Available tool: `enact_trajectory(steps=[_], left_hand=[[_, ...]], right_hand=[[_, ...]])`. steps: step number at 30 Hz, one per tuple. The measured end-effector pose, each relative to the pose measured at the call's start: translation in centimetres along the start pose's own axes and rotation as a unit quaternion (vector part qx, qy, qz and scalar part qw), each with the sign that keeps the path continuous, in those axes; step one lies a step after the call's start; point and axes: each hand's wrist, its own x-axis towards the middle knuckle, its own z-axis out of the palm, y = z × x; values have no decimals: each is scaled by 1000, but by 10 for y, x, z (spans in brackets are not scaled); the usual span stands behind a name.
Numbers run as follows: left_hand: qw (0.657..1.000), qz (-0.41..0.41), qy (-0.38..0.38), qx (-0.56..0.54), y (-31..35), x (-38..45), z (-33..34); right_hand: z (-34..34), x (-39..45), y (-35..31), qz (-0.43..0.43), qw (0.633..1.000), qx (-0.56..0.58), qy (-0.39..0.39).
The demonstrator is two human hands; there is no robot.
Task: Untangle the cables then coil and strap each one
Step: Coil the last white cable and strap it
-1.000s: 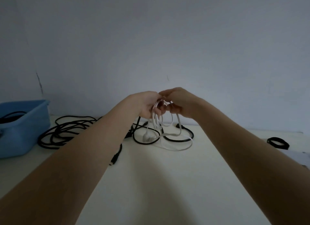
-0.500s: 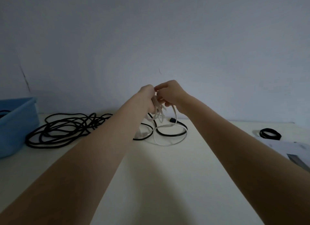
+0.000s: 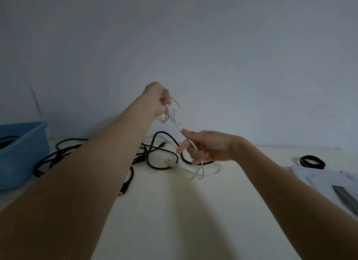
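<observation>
We see the left hand raised above the table, its fingers clenched into a fist around several loops of the white cable; the loops spill out of the fist on its right side and hang just below it, blurred, so we cannot count them. From that bunch 1 strand of the same white cable runs down and to the right to the right hand, which sits lower and nearer the table. There the thumb and forefinger pinch the strand at its upper point, while the other fingers are loosely curled and spread, the cable passing down across them. Below the right hand the white cable drops onto the table and lies in a slack loop, touching the surface just beneath and to the right of the fingers. A white plug end rests on the table inside a loop of the black cables, which lie tangled behind and between the 2 forearms and stretch left toward a blue bin. A black connector lies beside the left forearm. Far right we see a small black coil and some pale sheets.
</observation>
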Motion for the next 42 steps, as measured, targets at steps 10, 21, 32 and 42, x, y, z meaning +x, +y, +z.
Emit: enact_trajectory(steps=[10,21,32,42], left_hand=[[916,-220,-182,284,10,-37,-19],[933,-213,-144,251,13,-39,-25],[954,-174,-133,206,1,-33,-23],[935,-243,-153,209,-22,-38,-13]], right_hand=[[-6,27,-1,129,931,-161,302],[1,37,-24,21,938,108,330],[9,21,-38,33,985,57,162],[3,41,-31,34,817,-319,479]])
